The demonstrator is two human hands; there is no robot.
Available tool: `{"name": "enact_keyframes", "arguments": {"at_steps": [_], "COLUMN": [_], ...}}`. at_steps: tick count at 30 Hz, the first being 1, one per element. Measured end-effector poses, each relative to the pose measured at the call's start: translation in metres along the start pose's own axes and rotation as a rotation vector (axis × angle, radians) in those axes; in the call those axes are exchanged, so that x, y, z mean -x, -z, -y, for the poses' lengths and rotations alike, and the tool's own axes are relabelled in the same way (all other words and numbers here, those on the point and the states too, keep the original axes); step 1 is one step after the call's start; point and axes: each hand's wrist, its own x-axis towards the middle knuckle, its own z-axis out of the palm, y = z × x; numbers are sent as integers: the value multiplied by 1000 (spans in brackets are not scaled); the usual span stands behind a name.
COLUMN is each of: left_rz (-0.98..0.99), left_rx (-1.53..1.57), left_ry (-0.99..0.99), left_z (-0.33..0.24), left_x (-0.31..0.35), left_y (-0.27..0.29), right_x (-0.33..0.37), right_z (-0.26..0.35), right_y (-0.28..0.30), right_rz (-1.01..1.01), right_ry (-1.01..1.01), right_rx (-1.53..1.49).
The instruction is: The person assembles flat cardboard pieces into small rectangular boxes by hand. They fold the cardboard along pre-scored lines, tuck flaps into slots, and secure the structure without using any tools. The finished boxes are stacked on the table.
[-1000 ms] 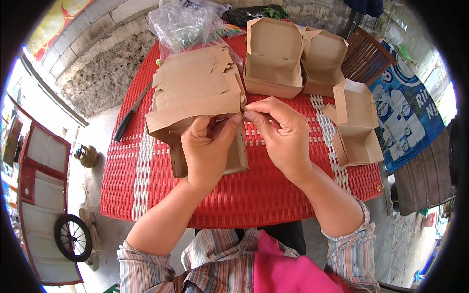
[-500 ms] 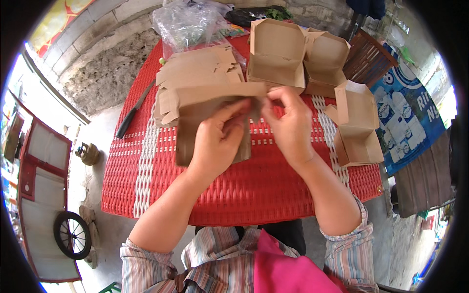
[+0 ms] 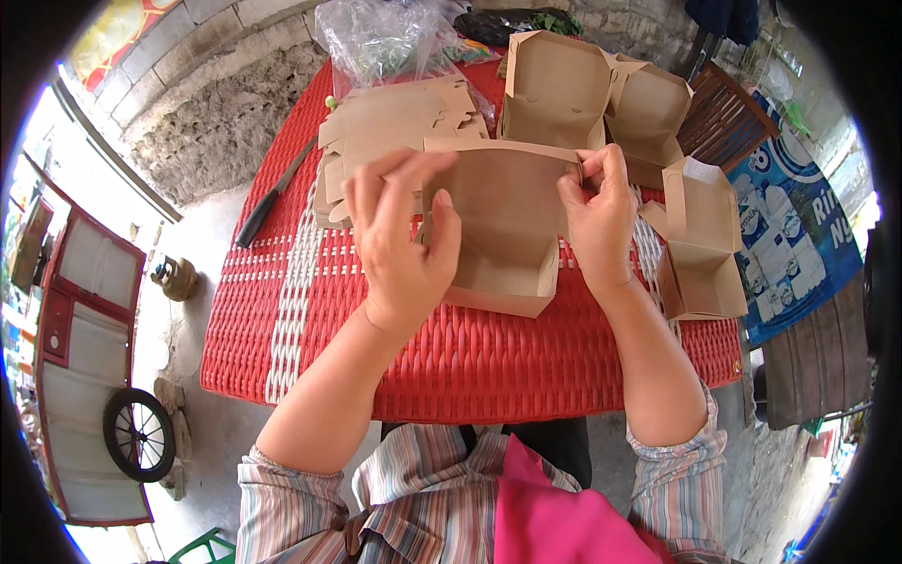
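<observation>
A brown cardboard box stands in front of me on the red woven table, its lid raised at the back. Thumb and fingers of my right hand pinch the lid's right corner. My left hand is at the lid's left side, fingers apart and slightly blurred; it covers part of the box's left wall. Behind my left hand lies a stack of flat, cut cardboard blanks.
Folded boxes with raised lids stand at the back and right. A dark-handled knife lies at the left edge. Toward the back are a clear plastic bag and a black bag. A wooden chair stands beyond the table's right side.
The box has moved right and now faces me with its inside showing. My left hand has come off the lid and spread its fingers; my right hand has moved to the lid's right corner.
</observation>
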Motion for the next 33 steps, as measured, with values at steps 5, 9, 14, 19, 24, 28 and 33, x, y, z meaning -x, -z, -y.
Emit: {"name": "enact_keyframes", "arguments": {"at_steps": [5,9,14,19,24,28,33], "left_rz": [77,282,317,398,315,260,301], "left_rx": [244,535,633,414,341,333,419], "left_ry": [408,591,667,549,374,448,649], "left_z": [28,36,32,36,28,33,28], "left_x": [13,17,13,11,10,15,14], "left_y": [-20,-20,-15,-11,-14,-16,-10], "right_x": [-2,-3,-1,1,2,4,8], "right_z": [7,-2,-2,7,4,17,23], "right_y": [0,3,2,3,4,7,11], "right_rz": [-3,115,195,285,301,380,455], "right_ry": [3,87,79,60,98,114,-37], "right_rx": [-158,-78,-111,-110,-170,-290,-591]}}
